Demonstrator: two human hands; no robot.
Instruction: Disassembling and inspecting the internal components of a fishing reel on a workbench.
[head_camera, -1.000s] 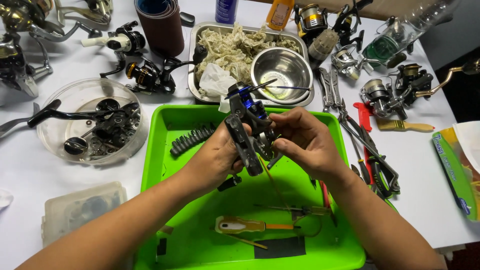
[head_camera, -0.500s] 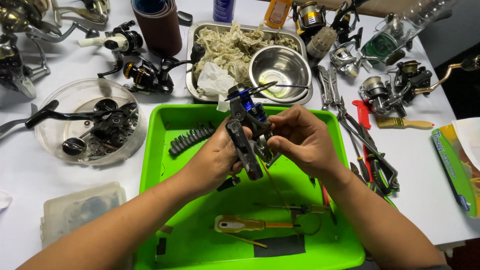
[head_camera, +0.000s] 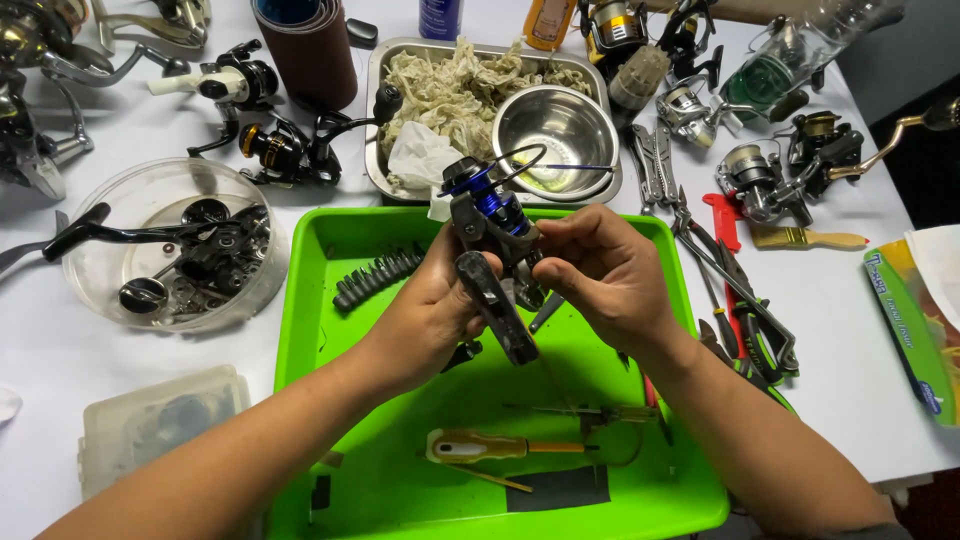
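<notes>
Over green tray (head_camera: 330, 300), L hand (head_camera: 430, 310) & R hand (head_camera: 600, 275) both clamped on fishing reel (head_camera: 490, 235), wrists raised

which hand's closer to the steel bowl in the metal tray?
Right. The right hand sits just below the steel bowl, across the green tray's top rim. The left hand is lower and further left, gripping the fishing reel.

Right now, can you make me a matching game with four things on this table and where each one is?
Things:
1. fishing reel
2. screwdriver
3. steel bowl
4. paintbrush

Places:
A. lying in the green tray
B. on the white table, right of the tray
C. held in both hands
D. inside the metal pan

Pairs: 1-C, 2-A, 3-D, 4-B
</notes>
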